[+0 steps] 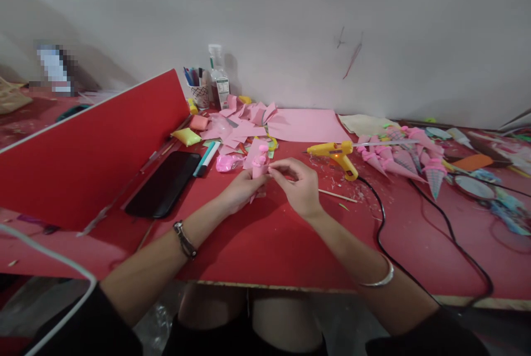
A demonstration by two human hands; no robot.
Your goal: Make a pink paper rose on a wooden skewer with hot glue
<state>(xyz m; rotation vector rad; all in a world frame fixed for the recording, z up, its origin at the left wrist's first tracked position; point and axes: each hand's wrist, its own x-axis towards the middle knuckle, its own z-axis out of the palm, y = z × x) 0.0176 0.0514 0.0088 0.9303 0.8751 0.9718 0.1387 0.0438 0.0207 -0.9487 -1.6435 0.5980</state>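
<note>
My left hand is wrapped round a small pink paper cone topped with pink clay, held upright over the red table. Thumb and fingertips of my right hand are pinched together at the cone's right side; whether a bit of clay sits between them is too small to make out. Just behind the cone, to its left, lies a shiny pink clay packet. A yellow glue gun rests right of my right hand, its small light glowing orange. A thin wooden stick lies nearby.
Several finished pink cones are piled at the right. Pink paper scraps and a pink sheet lie at the back. A black phone, markers and a standing red board are left. The glue gun's black cord crosses the table.
</note>
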